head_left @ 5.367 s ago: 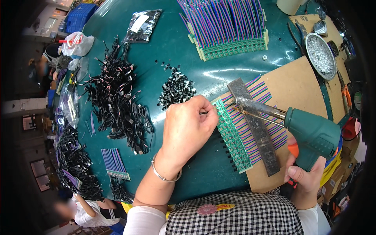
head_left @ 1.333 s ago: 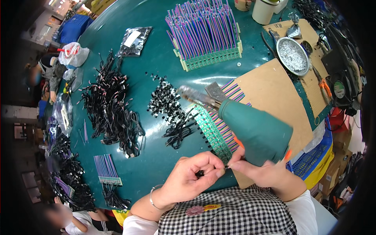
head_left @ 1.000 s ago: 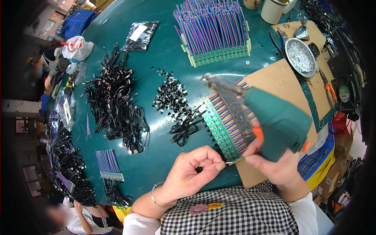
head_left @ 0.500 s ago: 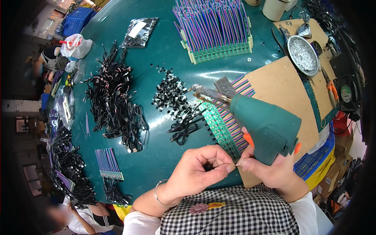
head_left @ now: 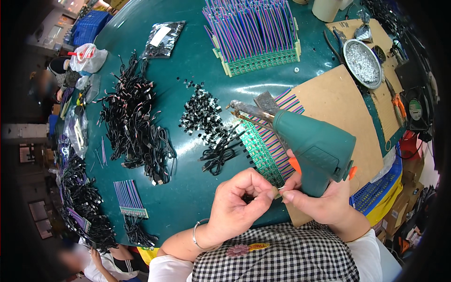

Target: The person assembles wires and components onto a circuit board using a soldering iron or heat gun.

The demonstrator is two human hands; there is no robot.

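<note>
My right hand (head_left: 331, 204) grips a green soldering gun (head_left: 314, 145) with an orange trigger. Its metal tip points left above a panel of small green circuit boards (head_left: 258, 148). Thumb and forefinger of that hand also pinch a thin, pale wire-like piece. Facing it, my left hand (head_left: 239, 202) has thumb and fingers pinched together at the near end of the panel; what they hold is too small to make out. Striped ribbon wires (head_left: 292, 105) run right from the boards, partly under a brown board (head_left: 336, 98). A dark metal block (head_left: 266, 102) rests on the wires behind the gun's tip.
Small black connectors (head_left: 202, 113) and a coiled black cable (head_left: 218, 160) lie left of the panel. Farther left is a heap of black cables (head_left: 136, 117). A rack of wired boards (head_left: 258, 66) stands at the back. A round metal dish (head_left: 362, 63) sits at right.
Both hands and the soldering gun have shifted slightly left in the picture, the whole view moving a little too. The pinched fingertips still nearly meet. Nothing has been let go.
</note>
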